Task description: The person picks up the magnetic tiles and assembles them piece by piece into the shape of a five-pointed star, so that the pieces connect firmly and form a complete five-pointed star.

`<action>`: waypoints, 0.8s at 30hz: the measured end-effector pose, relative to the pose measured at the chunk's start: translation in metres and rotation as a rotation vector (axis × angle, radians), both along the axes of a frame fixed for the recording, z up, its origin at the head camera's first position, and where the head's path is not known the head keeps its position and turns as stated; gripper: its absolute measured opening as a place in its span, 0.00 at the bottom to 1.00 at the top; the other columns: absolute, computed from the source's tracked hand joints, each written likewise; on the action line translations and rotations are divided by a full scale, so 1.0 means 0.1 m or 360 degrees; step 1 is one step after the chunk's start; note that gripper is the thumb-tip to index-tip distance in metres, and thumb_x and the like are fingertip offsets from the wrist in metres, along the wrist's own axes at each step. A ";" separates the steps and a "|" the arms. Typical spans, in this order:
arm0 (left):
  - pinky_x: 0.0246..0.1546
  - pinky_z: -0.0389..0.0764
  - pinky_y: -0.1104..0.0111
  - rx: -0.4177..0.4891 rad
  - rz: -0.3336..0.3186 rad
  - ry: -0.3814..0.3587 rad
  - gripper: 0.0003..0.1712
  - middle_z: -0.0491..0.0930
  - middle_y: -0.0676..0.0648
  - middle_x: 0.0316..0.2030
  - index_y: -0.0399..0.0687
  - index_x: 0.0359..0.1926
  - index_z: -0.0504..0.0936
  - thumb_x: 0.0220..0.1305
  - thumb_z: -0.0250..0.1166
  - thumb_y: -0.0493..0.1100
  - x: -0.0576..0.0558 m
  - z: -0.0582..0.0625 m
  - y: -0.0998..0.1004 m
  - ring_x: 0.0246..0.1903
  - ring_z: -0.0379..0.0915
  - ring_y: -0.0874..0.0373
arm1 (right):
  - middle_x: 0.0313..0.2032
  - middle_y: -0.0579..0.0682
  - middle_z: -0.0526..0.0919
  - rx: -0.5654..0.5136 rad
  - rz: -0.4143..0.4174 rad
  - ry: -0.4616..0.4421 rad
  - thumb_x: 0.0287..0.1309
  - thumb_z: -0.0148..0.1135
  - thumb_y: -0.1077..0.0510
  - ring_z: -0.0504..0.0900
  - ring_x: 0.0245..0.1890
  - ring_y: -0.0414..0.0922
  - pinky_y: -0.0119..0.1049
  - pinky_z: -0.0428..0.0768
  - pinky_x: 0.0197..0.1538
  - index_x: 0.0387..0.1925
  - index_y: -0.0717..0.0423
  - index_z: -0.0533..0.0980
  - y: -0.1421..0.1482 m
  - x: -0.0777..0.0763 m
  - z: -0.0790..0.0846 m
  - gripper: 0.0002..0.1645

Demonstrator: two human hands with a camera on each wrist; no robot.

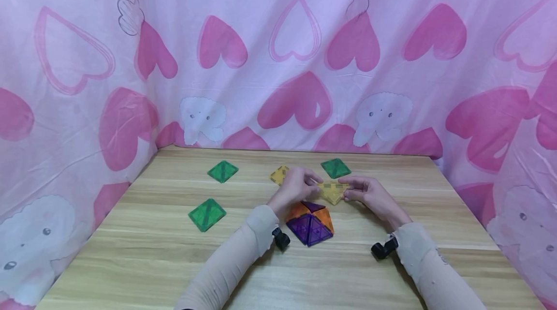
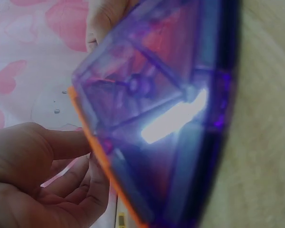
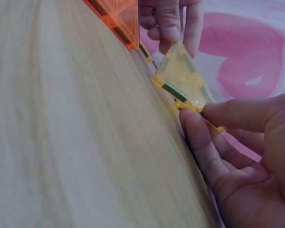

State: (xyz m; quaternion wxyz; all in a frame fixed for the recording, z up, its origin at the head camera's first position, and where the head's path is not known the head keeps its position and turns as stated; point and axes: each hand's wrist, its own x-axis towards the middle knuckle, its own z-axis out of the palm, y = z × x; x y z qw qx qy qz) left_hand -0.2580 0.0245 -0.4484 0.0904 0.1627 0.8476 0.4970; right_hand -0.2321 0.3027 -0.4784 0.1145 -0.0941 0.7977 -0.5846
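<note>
Between my two hands are see-through yellow triangular magnetic tiles, raised at a tilt. My right hand pinches a lower corner between thumb and fingers, as the right wrist view shows. At the far corner, my left hand pinches the yellow tile with its fingertips. Just in front of the left hand stands a low dome of purple and orange magnetic tiles. Its purple side fills much of the left wrist view and hides part of both hands there.
Another yellow tile lies behind my left hand, partly covered by it. Green tile diamonds lie at the back left, the left and behind my hands. A pink heart-print curtain hangs around the wooden table.
</note>
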 end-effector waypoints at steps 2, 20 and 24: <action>0.24 0.84 0.68 0.0028 0.0012 -0.0011 0.11 0.91 0.52 0.31 0.47 0.48 0.96 0.68 0.79 0.32 0.00 0.01 -0.01 0.29 0.87 0.55 | 0.62 0.61 0.87 0.0033 -0.0038 -0.0008 0.78 0.70 0.58 0.88 0.52 0.44 0.31 0.85 0.56 0.74 0.57 0.80 0.00 0.00 0.00 0.27; 0.46 0.90 0.65 0.0056 -0.0188 0.0019 0.16 0.93 0.53 0.44 0.42 0.60 0.91 0.77 0.74 0.43 0.04 -0.01 -0.28 0.44 0.89 0.60 | 0.63 0.61 0.88 -0.0059 -0.0135 0.0039 0.76 0.71 0.61 0.89 0.52 0.41 0.30 0.87 0.52 0.69 0.62 0.82 0.01 -0.02 -0.07 0.24; 0.54 0.88 0.63 -0.0075 -0.0292 0.0022 0.18 0.92 0.57 0.48 0.47 0.61 0.91 0.78 0.74 0.50 0.10 -0.02 -0.48 0.48 0.86 0.62 | 0.64 0.61 0.87 -0.0073 -0.0121 0.0029 0.76 0.71 0.61 0.89 0.52 0.41 0.31 0.88 0.54 0.70 0.62 0.82 0.05 -0.02 -0.07 0.25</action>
